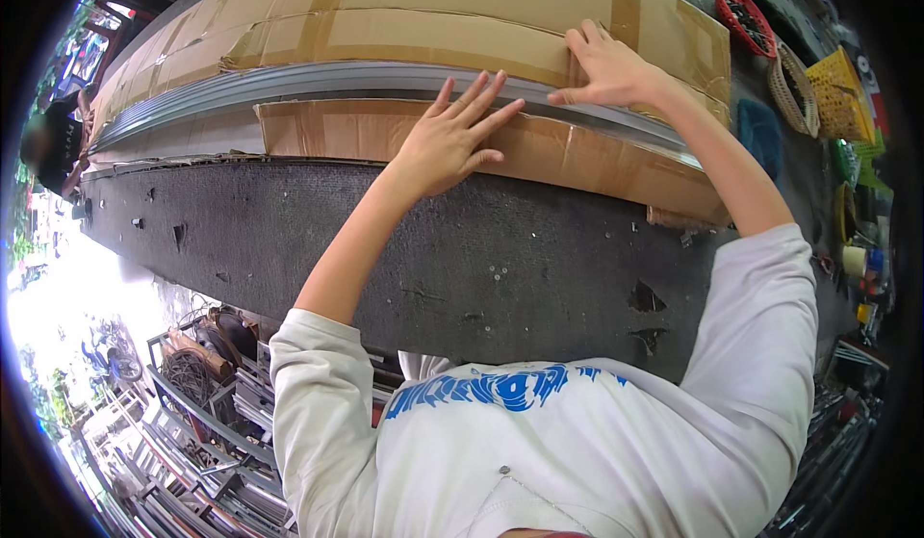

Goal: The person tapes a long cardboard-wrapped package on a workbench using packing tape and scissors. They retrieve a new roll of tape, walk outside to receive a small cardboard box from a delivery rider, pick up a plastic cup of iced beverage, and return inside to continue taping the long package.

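Note:
A bundle of long silver metal profiles (318,83) lies lengthwise across the dark workbench. Behind and partly over it is a long sheet of taped brown cardboard (414,18). Along its near side runs a narrower cardboard strip (577,158). My left hand (450,139), fingers spread, rests over the near strip, its fingertips reaching the silver profiles. Further right, my right hand (608,68) is open, its fingertips on the edge of the far cardboard and its thumb over the profiles. Neither hand grips anything.
A person in dark clothing (60,143) stands at the bench's far left end. A red basket (745,18), a woven basket (793,90) and a yellow basket (840,95) sit at the right. Metal bars fill a rack (207,432) at lower left. Torn patches mark the black bench top (520,259).

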`<state>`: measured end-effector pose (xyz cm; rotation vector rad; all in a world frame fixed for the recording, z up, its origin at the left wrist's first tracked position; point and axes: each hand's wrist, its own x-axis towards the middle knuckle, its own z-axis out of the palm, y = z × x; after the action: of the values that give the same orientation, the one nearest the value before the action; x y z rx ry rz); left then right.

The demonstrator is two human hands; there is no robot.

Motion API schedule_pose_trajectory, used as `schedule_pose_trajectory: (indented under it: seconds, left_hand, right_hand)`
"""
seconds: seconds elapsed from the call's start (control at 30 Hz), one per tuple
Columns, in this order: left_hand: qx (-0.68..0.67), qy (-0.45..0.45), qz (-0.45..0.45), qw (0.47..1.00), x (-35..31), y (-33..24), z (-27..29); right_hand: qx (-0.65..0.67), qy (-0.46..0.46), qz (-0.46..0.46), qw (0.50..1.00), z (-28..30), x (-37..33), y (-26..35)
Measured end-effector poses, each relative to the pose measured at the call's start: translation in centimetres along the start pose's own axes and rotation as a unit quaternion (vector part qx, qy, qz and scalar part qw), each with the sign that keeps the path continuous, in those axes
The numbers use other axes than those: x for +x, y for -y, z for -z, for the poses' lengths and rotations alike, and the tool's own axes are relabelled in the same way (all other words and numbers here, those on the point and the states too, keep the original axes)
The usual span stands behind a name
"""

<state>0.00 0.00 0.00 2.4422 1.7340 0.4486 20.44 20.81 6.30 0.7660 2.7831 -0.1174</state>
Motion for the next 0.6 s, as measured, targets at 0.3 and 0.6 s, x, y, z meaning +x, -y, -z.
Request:
schedule_pose_trajectory:
  seconds: [0.3,0.6]
  left_hand:
    - [0.122,-0.177,0.080,0.973,5.4,-4.0,0.5]
    - [0.076,-0.145,0.075,0.984,9.7,-1.6,-3.0]
  right_hand:
    - [0.168,-0.101,-0.021,0.980,-0.4,1.5,-1.5]
    - [0.192,-0.179,-0.069,0.963,-2.2,0.8,-0.7]
